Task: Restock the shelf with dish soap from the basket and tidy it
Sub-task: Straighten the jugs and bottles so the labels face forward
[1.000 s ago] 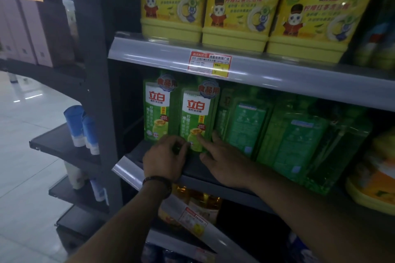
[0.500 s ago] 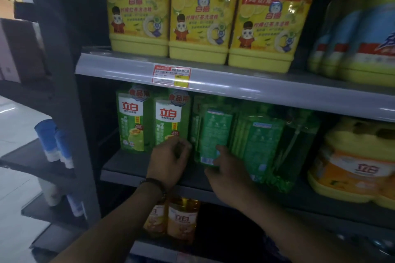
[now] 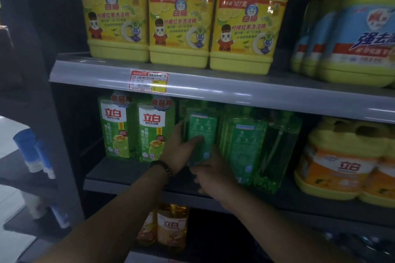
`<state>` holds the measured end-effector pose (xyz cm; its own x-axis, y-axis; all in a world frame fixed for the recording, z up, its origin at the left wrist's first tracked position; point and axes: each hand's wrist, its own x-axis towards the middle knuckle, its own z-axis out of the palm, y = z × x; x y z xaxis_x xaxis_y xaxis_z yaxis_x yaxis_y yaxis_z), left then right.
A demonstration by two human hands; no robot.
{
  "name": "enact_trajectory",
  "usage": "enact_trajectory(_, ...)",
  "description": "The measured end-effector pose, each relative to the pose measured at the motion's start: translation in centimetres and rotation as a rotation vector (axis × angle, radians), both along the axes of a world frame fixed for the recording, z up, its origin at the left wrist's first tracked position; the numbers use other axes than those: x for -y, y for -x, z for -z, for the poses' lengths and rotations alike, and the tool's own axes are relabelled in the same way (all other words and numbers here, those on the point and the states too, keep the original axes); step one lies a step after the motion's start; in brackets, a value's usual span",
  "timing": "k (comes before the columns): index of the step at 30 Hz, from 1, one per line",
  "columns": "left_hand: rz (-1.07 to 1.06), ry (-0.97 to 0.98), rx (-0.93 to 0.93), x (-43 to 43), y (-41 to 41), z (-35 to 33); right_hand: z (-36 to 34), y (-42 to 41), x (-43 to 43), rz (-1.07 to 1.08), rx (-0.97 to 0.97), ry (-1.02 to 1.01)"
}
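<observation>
Hands (image 3: pixel 181 151) grip translucent green dish soap bottle (image 3: pixel 202 132), back label outward.

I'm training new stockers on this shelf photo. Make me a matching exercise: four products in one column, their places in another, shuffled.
1. yellow lemon-label jugs
2. orange-label yellow jugs
3. amber bottles
4. green back-facing bottle

A. bottom shelf
B. between both hands
C. top shelf
D. middle shelf, far right

Pairs: 1-C, 2-D, 3-A, 4-B
</observation>
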<state>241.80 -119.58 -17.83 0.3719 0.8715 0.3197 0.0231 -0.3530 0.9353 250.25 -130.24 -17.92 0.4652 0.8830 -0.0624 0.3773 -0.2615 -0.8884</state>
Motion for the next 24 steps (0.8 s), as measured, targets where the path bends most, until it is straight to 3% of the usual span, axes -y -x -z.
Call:
enact_trajectory(9, 0.05, 0.003, 0.022, 0.4, 0.8, 0.1, 0.1, -0.7, 1.0, -0.049, -0.225, -0.013)
enact_trajectory(20, -0.046, -0.09, -0.186, 3.9, 4.3, -0.7, -1.0, -0.4, 2.0, -0.147, -0.062, 0.094)
enact_trajectory(24, -0.016, -0.045, -0.087, 3.9, 5.4, 0.1, -1.3, -0.8, 1.6, -0.214, 0.116, 0.193)
